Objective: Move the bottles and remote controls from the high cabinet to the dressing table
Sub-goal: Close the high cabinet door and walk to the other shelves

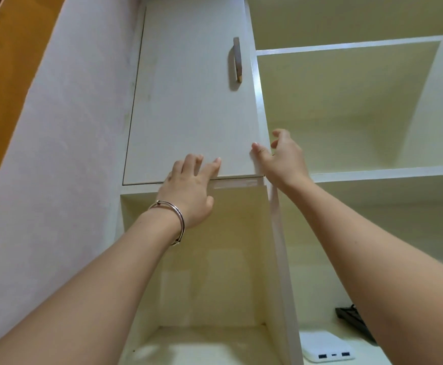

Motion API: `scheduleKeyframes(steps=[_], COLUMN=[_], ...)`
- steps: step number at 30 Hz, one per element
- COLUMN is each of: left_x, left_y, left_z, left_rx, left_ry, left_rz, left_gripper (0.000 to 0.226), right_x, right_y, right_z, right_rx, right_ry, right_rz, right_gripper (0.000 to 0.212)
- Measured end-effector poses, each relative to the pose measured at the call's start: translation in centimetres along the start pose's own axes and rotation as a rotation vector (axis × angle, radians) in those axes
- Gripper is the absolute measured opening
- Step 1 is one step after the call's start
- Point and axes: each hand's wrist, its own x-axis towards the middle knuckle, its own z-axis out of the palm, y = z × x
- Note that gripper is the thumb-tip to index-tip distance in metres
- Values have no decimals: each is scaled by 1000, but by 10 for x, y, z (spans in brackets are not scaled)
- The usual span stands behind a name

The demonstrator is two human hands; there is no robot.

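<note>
The high cabinet's white door [188,101] is closed, with a grey vertical handle [237,60] near its right edge. My left hand [188,191], with a silver bangle on the wrist, lies with fingers spread against the door's lower edge. My right hand [281,159] is at the door's lower right corner, thumb on the door face and fingers curled around its right edge. No bottle shows. A dark flat object [352,322], possibly a remote control, lies in the lower right shelf, partly hidden by my right arm.
An open cream shelf compartment [347,114] is to the right of the door, another [215,272] below it. A white power bank [326,349] lies on the lower right shelf. A pale wall [57,154] runs along the left.
</note>
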Motion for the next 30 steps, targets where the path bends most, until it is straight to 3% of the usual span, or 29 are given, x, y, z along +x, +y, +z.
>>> scheduleKeyframes(steps=[10, 15, 19, 23, 26, 30], left_x=[-5, -22, -53, -114, -185, -301], left_y=[6, 6, 11, 26, 46, 90], left_z=[3, 1, -3, 4, 21, 56], left_rx=[8, 30, -215, -701, -1020, -1223], left_ry=[-8, -25, -13, 18, -146, -591], left_rz=[-50, -51, -51, -154, -180, -191], left_gripper=[72, 71, 55, 29, 14, 4], right_x=[1, -11, -56, -138, -214, -335], right_y=[3, 5, 6, 22, 40, 63], right_z=[1, -6, -27, -72, -120, -194], right_rx=[49, 11, -88, -105, -148, -296], right_ry=[-65, -90, -102, -198, -281, -377], right_rz=[46, -28, -105, -3, 168, 506], right_gripper=[53, 56, 56, 38, 29, 30])
